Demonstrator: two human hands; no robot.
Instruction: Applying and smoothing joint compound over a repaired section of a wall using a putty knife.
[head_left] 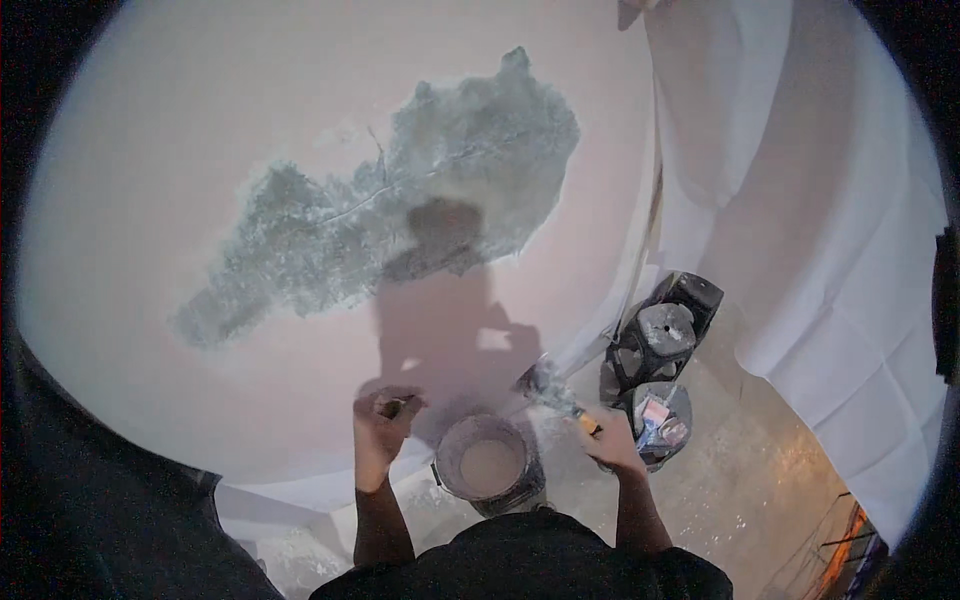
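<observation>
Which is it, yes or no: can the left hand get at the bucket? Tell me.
Probably yes: the left hand is raised just left of the bucket, whose top is uncovered, with nothing visible between them.

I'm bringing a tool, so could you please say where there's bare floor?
Bare floor lies between the round container and the white sheeting. Around the bucket it's crowded, with the left hand and right hand either side.

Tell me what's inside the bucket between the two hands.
Inside the bucket is pale material. It covers the bottom, so anything beneath cannot be seen.
</observation>
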